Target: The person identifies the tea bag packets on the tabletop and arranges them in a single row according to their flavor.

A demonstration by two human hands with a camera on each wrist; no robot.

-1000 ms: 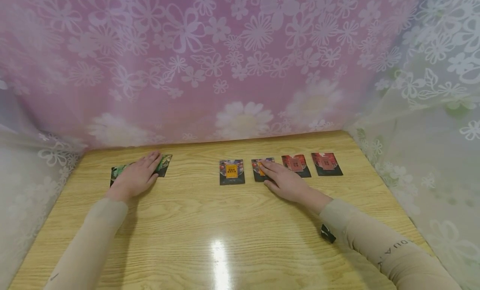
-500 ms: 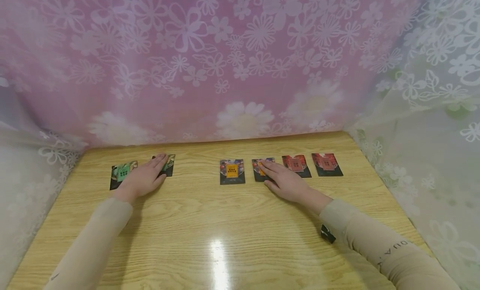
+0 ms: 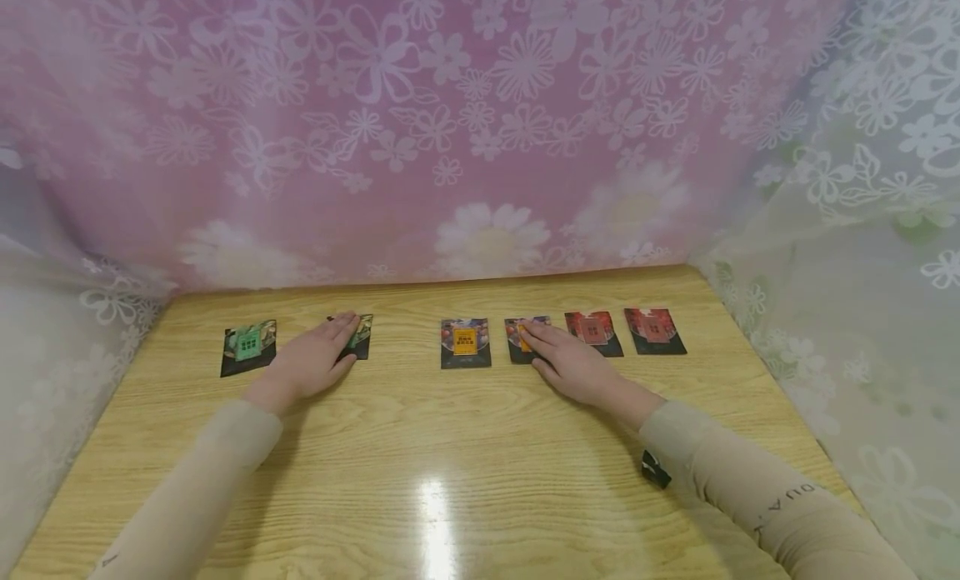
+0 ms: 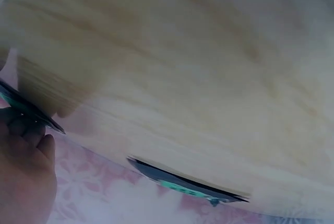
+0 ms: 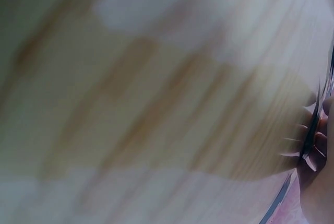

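Note:
My left hand (image 3: 309, 365) lies with extended fingers over a green-and-black packet (image 3: 363, 340), whose right part shows beyond the fingertips. Left of that hand is a second green-labelled packet (image 3: 248, 347), fully visible and slightly tilted. With its fingers straight, my right hand (image 3: 576, 363) rests on a packet with an orange label (image 3: 517, 344), covering its right side. A matching orange-labelled packet (image 3: 465, 344) lies between the hands. In the left wrist view, the fingers overlap the dark packet (image 4: 23, 104); the right wrist view shows the other hand (image 5: 315, 187) at its packet's thin edge.
Right of the orange pair lie two red-labelled packets (image 3: 594, 330) in the same row. Beside the right sleeve is a small black item (image 3: 656, 470), partly hidden. A pink floral curtain (image 3: 375, 188) hangs along the back edge of the wooden table (image 3: 360, 463).
My left hand has slid to the right with the green packet under it, uncovering the other green packet at the left. The right hand has stayed in place.

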